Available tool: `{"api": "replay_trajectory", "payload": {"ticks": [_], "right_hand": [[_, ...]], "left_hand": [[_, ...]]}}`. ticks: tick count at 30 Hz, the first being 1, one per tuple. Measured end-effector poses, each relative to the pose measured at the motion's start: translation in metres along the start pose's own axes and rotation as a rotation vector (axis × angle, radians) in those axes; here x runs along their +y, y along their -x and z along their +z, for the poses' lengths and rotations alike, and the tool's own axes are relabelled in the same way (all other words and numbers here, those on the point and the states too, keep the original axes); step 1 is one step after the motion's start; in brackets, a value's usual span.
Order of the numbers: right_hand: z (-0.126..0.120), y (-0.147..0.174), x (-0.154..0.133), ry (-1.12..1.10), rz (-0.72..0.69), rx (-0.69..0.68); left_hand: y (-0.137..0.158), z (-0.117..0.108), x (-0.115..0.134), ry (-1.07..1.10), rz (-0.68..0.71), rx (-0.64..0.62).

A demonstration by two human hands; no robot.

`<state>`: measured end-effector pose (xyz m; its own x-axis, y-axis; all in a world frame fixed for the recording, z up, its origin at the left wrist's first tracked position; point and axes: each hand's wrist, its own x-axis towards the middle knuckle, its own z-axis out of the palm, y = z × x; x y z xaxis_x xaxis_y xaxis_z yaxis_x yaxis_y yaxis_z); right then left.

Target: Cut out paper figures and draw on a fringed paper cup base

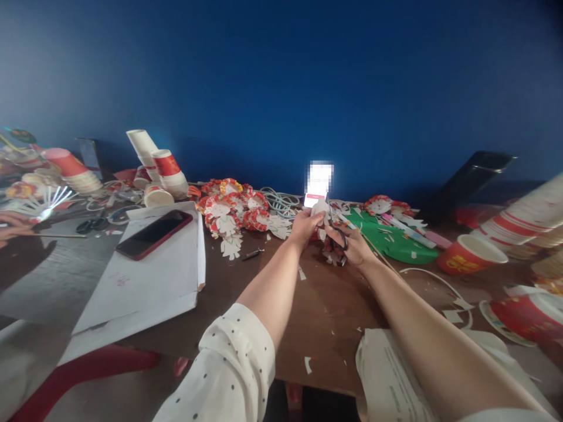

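My left hand point(304, 227) pinches a small white paper piece point(320, 207) over the brown table point(316, 310). Close beside it, my right hand point(355, 251) has its fingers in the black handles of a pair of scissors point(342, 237). The scissor blades are mostly hidden by my hands and the paper, so I cannot tell whether they touch it. Right behind my hands stands a phone point(315, 199) with a bright screen. To the left lies a pile of red-and-white paper cutouts point(226, 211).
A dark phone point(153, 234) rests on a white board point(145, 287) at left. Paper cups point(169, 176) stand behind it. At right are a green sheet point(396, 237), a red cup point(470, 256) and stacked cups point(519, 217). Another person's hand point(15, 227) is at far left.
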<state>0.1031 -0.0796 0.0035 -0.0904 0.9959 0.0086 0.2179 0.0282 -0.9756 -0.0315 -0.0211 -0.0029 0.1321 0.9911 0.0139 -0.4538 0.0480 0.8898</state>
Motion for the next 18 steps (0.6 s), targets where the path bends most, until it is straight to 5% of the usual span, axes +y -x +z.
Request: {"api": "replay_trajectory", "payload": {"ticks": [18], "right_hand": [[0.0011, -0.0006, -0.0068, 0.146, -0.028, 0.100]], "left_hand": [[-0.0012, -0.0019, -0.0022, 0.000, -0.009, -0.029]]}}
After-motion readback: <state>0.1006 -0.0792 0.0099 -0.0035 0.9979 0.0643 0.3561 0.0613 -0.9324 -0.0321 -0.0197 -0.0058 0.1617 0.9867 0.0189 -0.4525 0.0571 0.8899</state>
